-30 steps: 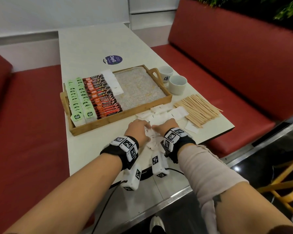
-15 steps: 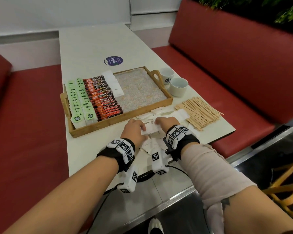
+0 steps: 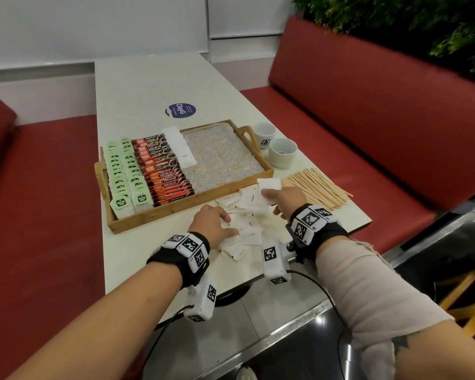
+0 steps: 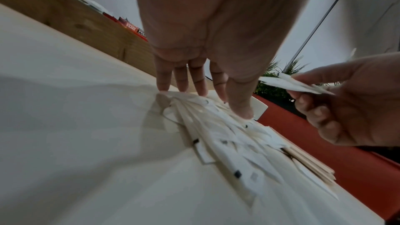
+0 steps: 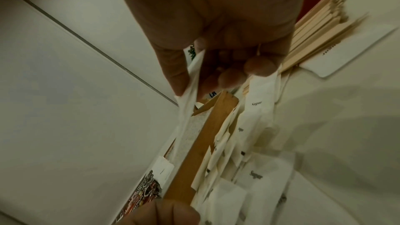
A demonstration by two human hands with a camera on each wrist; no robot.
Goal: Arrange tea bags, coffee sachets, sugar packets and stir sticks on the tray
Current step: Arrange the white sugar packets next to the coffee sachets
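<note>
Tea bags (image 3: 122, 174) and coffee sachets (image 3: 163, 167) fill the tray's (image 3: 176, 208) left; my right hand (image 3: 284, 197) pinches sugar packets (image 3: 269, 186), left hand (image 3: 213, 223) flat on the table pile (image 3: 244, 229), stir sticks (image 3: 317, 187) untouched.

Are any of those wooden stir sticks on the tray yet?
No, the stir sticks all lie in a pile on the table, to the right of the tray, which holds only packets.
</note>
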